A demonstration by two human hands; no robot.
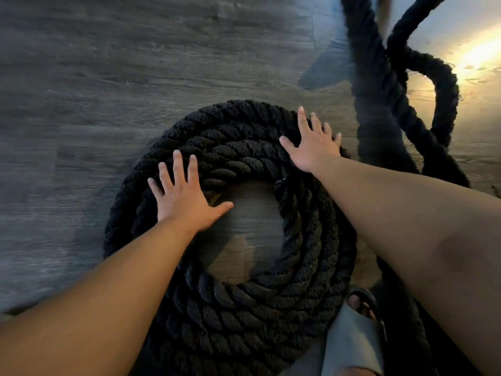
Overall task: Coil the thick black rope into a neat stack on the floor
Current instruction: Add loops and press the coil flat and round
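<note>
Rope (271, 299), thick and black, lies coiled in a stack on the grey wood floor (81, 90). The left hand (184, 196) rests flat on the coil's left side, fingers spread open; the right hand (311, 145) rests flat and open on its far right edge. The uncoiled part (390, 99) lies right of the coil.

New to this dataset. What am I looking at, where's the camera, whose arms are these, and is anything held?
There is no robot: a person works with bare hands. The single picture comes from a wide-angle camera on their head, looking down. On the wood floor lies a thick black rope wound into a round coil. The loose rope not yet coiled trails off at upper right. The left hand and right hand both lie flat on the coil, fingers spread, gripping nothing. A grey sandal shows at the bottom.
</note>
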